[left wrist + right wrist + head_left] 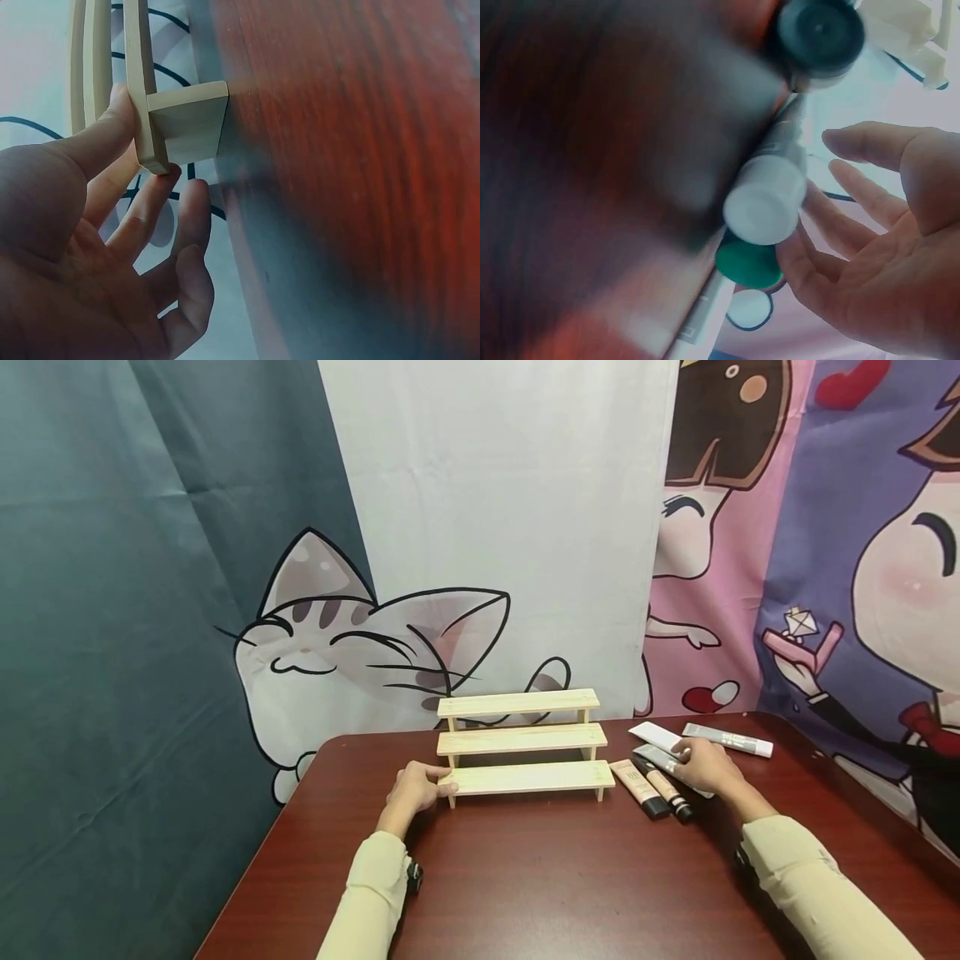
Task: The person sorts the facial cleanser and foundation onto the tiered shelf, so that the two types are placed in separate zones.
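Note:
A three-tier wooden display stand (525, 777) sits at the back of the table. My left hand (415, 789) pinches the left end of its lowest shelf. In the left wrist view, the thumb lies along the top of the shelf board (139, 97) and fingers touch its end. My right hand (708, 767) is over the tubes right of the stand. In the right wrist view, its fingers are spread and loosely bent beside a grey tube's white cap (761, 201), with the thumb apart. A green cap (748, 261) shows behind that one; its white tube (655, 737) lies beyond.
A beige tube with a black cap (637, 785) and a slim beige-and-black tube (665, 791) lie between the stand and my right hand. Another silver tube (727, 740) lies farther back right. Printed curtains (495, 485) hang behind the reddish-brown table (540, 885).

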The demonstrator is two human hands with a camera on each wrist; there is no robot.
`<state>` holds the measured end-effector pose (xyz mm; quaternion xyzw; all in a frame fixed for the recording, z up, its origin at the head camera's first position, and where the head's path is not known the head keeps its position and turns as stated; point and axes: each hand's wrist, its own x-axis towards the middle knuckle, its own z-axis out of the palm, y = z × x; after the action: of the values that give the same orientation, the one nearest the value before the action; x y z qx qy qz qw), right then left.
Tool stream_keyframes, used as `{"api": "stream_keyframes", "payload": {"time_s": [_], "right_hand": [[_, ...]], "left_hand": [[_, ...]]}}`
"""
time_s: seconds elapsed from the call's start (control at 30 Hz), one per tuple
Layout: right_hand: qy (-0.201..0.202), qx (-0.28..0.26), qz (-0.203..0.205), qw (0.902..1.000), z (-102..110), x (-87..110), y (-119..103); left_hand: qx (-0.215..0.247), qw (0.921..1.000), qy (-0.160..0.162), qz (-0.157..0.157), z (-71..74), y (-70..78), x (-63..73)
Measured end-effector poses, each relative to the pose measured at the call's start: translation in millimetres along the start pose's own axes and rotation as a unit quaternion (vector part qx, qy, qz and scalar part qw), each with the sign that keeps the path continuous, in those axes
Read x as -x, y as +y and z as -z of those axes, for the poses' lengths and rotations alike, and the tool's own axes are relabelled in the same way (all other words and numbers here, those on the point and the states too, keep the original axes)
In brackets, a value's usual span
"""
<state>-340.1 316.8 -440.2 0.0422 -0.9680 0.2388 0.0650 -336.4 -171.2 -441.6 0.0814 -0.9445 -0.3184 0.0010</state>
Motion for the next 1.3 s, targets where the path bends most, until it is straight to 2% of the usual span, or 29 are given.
{"api": "stream_keyframes", "payload": {"time_s": [0.17,0.4,0.7,0.93,1.17,1.3], "right_hand": [[-0.015,0.004,-0.029,0.9995,1,-1.7,5],[-0.011,-0.008,0.013,0.9998,0,-6.3,6],[-0.036,-0.002,0.019,0.9992,0,-9.8,5],[-0.054,-0.002,0.049,0.9974,1,-11.6,1],[-0.072,0.015,0.033,0.9967,1,-12.1,4],[-0.08,0.006,0.039,0.996,-2,-13.9,6]], "left_hand": [[0.003,1.0,-0.005,-0.003,-0.1,-1.2,0.9],[-0.004,1.0,0.003,-0.006,1.3,-1.4,0.3],[-0.012,0.9999,0.002,0.0,1.8,1.5,-1.4],[-0.016,0.9998,0.005,0.007,3.2,2.2,0.2],[-0.047,0.9989,0.001,-0.007,4.6,7.9,2.9],[-0.051,0.9987,0.004,-0.002,6.1,7.2,2.2]]}}
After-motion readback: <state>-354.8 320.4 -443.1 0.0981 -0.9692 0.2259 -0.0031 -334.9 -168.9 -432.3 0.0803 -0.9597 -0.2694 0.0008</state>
